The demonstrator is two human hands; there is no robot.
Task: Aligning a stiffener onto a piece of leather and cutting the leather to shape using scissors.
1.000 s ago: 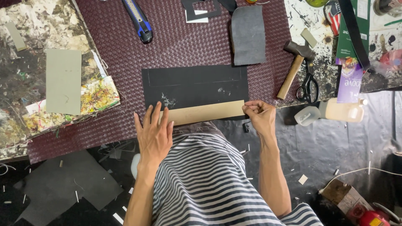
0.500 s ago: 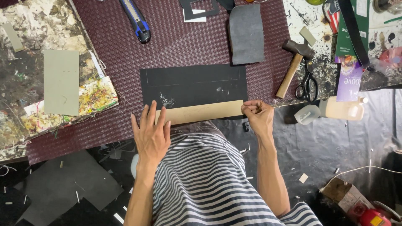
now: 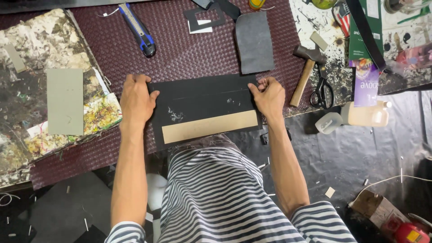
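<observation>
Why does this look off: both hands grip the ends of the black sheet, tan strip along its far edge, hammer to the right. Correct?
Not quite. In the head view the tan strip lies along the near edge of the black sheet, towards the person. Left hand and right hand do hold its ends, and the hammer is right.

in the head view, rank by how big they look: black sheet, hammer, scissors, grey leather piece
1. black sheet, held at its ends by the left hand and right hand
2. grey leather piece
3. hammer and scissors: they look much alike in size, so unranked.
</observation>
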